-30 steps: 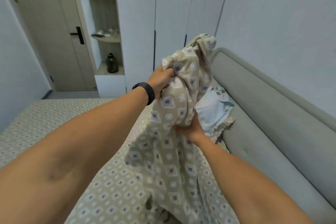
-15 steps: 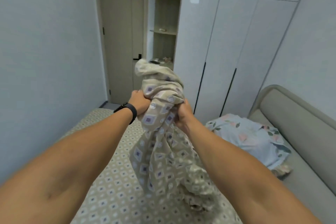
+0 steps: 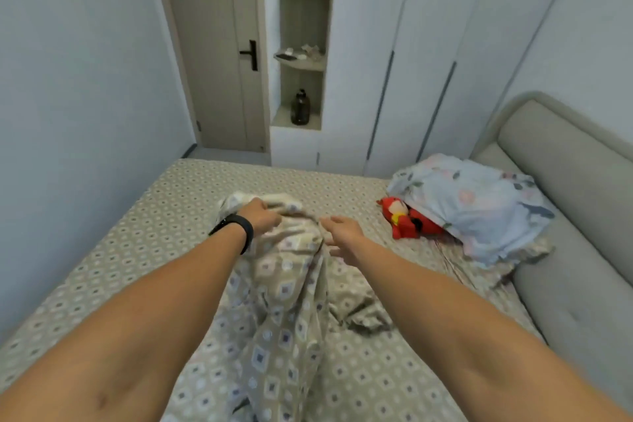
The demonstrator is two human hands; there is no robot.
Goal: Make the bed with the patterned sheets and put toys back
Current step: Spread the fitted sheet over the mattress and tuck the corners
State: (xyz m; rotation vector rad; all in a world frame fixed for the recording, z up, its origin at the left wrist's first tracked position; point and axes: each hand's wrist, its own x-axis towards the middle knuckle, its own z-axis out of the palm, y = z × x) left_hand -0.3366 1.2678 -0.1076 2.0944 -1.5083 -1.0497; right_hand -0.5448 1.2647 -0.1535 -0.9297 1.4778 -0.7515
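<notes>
Single head-worn view, looking forward and down across the bed (image 3: pixel 137 223), arms close

Pale blue-grey walls, even soft light. Closed door (image 3: pixel 219 44) with black handle (image 3: pixel 251 54); right of it an open shelf niche (image 3: pixel 301 44), then white wardrobe doors (image 3: pixel 411 55). Grey padded headboard (image 3: pixel 565 181) far right of door.

2 hands (image 3: pixel 263 217), 1 patterned sheet (image 3: pixel 284 301), 1 red toy (image 3: pixel 407 221), 1 floral pillow (image 3: pixel 472 205), 1 bottle (image 3: pixel 300 108)
</notes>
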